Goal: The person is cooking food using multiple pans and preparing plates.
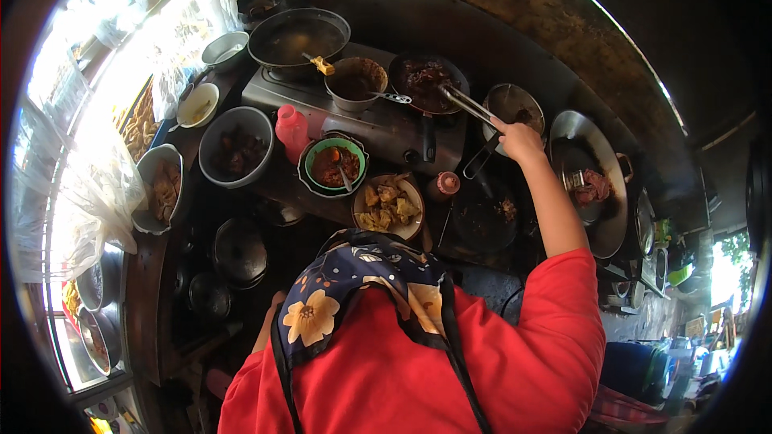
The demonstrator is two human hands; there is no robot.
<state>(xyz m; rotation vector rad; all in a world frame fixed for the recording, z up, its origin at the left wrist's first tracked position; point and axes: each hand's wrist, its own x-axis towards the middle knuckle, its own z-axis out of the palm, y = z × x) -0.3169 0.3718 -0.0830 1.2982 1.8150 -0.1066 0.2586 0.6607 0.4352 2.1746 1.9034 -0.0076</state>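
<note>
My right arm reaches forward, and my right hand (519, 141) is closed around metal tongs (470, 103). Their tips are in a dark frying pan (428, 135) at the back of the stove, among pieces in dark sauce (426, 78). Beside the pan is a pot of brown sauce (350, 84) with a spoon (392, 97) across its rim. Just right of the frying pan, a round strainer with a handle (515, 104) lies below the tongs. My left hand (276, 302) hangs low at my left side; its fingers are mostly hidden by the flowered cloth.
A large wok of liquid (299, 36) sits back left on the stove (273, 96). Nearer stand a grey bowl of dark pieces (236, 147), a pink bottle (292, 130), a green bowl of red sauce (334, 165) and a plate of yellow food (388, 205). Right is a wide pan with raw-looking meat (593, 187).
</note>
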